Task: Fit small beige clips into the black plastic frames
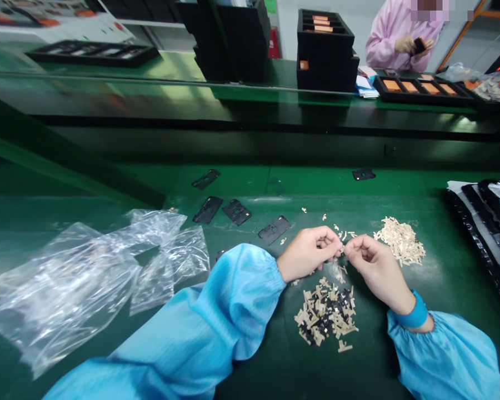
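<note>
My left hand and my right hand meet fingertip to fingertip over the green table, both pinched closed. Between the tips shows a tiny beige piece; its exact shape is too small to make out, and both hands seem to touch it. Just below them lies a mixed pile of beige and black small parts. To the right of my right hand is a heap of small beige pieces. A few loose beige bits are scattered beyond my fingers.
Several flat black plastic parts lie left of my hands. Clear plastic bags cover the left side; black-and-white packages stand at the right edge. Behind a raised ledge, a person in pink handles a dark item near stacked black trays.
</note>
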Demonstrator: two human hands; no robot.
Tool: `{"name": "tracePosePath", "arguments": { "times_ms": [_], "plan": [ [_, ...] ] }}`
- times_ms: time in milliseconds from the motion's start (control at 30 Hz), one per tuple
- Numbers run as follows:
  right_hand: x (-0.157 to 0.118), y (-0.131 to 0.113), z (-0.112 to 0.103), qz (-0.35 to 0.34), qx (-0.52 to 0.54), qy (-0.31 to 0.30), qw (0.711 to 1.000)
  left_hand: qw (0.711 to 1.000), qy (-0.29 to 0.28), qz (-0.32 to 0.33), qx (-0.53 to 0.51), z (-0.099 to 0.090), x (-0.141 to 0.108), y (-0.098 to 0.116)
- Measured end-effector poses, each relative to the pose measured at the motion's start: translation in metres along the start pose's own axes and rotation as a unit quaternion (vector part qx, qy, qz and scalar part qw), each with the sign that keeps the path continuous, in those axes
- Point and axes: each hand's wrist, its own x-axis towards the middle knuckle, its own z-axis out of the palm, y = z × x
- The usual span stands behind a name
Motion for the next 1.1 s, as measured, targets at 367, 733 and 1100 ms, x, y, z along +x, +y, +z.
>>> {"name": "tracePosePath", "arguments": {
  "times_ms": [367, 733, 1100],
  "plan": [
    [0.001, -0.001, 0.001, -0.002, 0.019, 0.019, 1.000, 0.997, 0.046, 0.036, 0.050, 0.005, -0.002, -0.006],
    [-0.001, -0.001, 0.003, -0.039, -0.059, 0.020, 0.997, 0.987, 0.050, 0.112, 0.105, 0.004, -0.003, -0.012],
    [0.002, -0.002, -0.001, -0.009, -0.013, 0.049, 0.999, 0.968, 0.120, 0.144, 0.166, -0.003, 0.000, -0.008]
  ]
}}
